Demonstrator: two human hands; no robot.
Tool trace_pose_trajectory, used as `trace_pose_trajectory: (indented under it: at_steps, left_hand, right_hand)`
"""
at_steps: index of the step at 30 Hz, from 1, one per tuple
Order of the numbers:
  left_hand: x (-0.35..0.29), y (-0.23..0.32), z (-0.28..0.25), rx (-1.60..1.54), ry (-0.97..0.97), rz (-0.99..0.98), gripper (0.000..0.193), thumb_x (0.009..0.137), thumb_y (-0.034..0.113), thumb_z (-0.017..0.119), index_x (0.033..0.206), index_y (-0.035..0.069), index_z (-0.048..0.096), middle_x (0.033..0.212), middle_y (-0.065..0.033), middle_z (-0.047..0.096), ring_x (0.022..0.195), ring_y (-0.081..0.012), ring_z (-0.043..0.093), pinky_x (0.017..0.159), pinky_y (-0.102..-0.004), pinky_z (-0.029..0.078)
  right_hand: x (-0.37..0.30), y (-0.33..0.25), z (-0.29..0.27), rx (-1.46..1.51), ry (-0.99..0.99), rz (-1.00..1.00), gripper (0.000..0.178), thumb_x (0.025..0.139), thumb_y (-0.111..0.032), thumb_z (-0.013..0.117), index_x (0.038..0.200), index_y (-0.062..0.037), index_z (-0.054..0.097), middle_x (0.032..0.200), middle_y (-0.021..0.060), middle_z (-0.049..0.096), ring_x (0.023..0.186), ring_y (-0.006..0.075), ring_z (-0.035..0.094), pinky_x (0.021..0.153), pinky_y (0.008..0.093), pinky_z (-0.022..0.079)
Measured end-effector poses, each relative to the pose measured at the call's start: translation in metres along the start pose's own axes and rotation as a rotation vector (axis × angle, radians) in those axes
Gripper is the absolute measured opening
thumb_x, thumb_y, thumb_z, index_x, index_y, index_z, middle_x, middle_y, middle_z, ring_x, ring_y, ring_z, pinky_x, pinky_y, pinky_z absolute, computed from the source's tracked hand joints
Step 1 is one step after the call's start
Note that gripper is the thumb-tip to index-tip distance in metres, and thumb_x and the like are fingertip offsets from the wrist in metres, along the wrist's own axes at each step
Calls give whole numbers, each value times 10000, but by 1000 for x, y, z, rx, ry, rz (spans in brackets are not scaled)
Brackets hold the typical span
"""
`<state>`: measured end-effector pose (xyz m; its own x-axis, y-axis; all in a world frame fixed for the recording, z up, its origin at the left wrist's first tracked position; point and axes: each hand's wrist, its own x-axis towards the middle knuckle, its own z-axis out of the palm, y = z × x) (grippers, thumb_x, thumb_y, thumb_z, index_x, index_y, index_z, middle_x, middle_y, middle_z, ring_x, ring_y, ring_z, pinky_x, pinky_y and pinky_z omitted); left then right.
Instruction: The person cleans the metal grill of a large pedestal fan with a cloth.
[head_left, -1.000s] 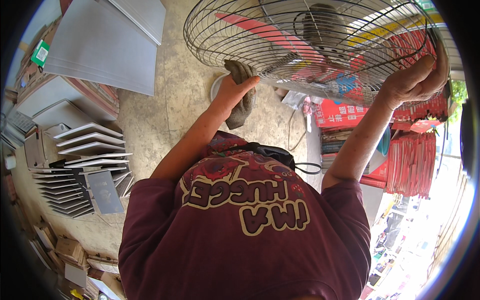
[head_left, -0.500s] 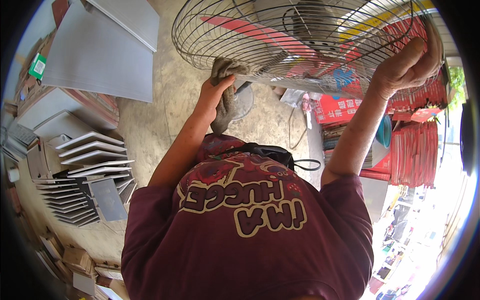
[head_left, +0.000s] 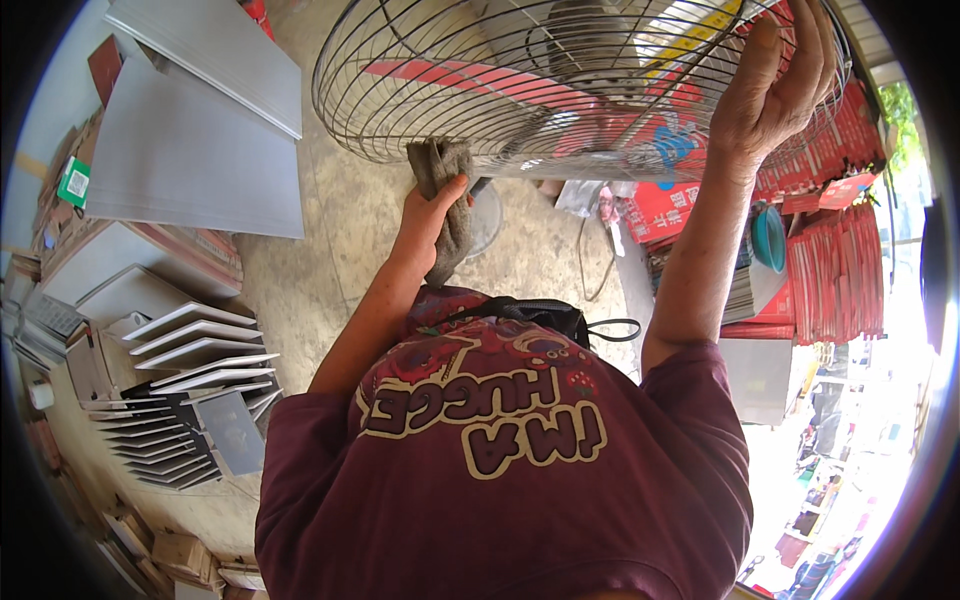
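While the upper edge of the view cuts off part of the fan cage (head_left: 455, 125), its lower rim and most of its wires remain visible in front of the person. The left hand (head_left: 424, 218) holds a grey-brown rag (head_left: 456, 240); the thumb and fingers are clamped on the cloth, with most of the fingers hidden behind it. The rag's upper end overlaps the lower-left wires of the cage; contact cannot be confirmed from this angle. The right hand (head_left: 765, 100) is at the cage's right side, thumb apart from the fingers; the topmost finger reaches the edge of the view, and whether the fingers close around a wire cannot be told. Inside the cage, a red blade (head_left: 470, 77) shows through the wires; the dark motor housing (head_left: 592, 50) behind is partly obscured. A round grey disc (head_left: 486, 222) on the floor (head_left: 340, 240) is partly covered by the rag. At right, a teal bowl (head_left: 769, 240) sits beside red stacked packs (head_left: 835, 275), and the background beyond is washed out by glare.
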<state>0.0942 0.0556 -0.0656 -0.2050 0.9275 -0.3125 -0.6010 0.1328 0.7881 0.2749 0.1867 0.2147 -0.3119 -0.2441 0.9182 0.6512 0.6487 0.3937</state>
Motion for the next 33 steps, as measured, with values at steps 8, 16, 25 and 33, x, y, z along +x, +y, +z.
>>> trace_pose_trajectory:
  at_steps: [8, 16, 25, 33]
  left_hand:
    - [-8, 5, 9, -87, -16, 86, 287, 849, 237, 687, 1058, 50, 626, 890, -45, 649, 759, -118, 578, 672, -286, 448]
    - [-30, 20, 27, -229, -119, 20, 275, 896, 188, 617, 1125, 36, 605, 1000, -46, 647, 904, -138, 608, 771, -290, 462]
    - [-46, 21, 44, -318, -241, -16, 473, 962, 289, 508, 1308, -30, 465, 1284, -106, 524, 1186, -190, 497, 1009, -325, 388]
    - [-49, 11, 41, -162, -347, 21, 523, 960, 304, 489, 1362, -14, 384, 1325, -109, 478, 1224, -201, 453, 1034, -349, 342]
  right_hand:
    - [-41, -68, -32, 414, 28, 250, 387, 801, -8, 597, 1174, 66, 527, 1192, 187, 577, 1098, 306, 535, 956, 395, 407]
    - [-134, -166, -58, 723, -863, 805, 531, 760, -176, 726, 1233, -54, 518, 1101, 137, 587, 1003, 337, 590, 818, 400, 499]
    - [-151, -186, -67, 840, -881, 898, 712, 750, -155, 723, 1377, -90, 393, 1287, 187, 456, 1139, 379, 513, 895, 407, 484]
    - [-169, -183, -70, 877, -774, 1127, 582, 754, 7, 647, 1311, -51, 491, 1129, 160, 558, 1035, 279, 583, 874, 325, 474]
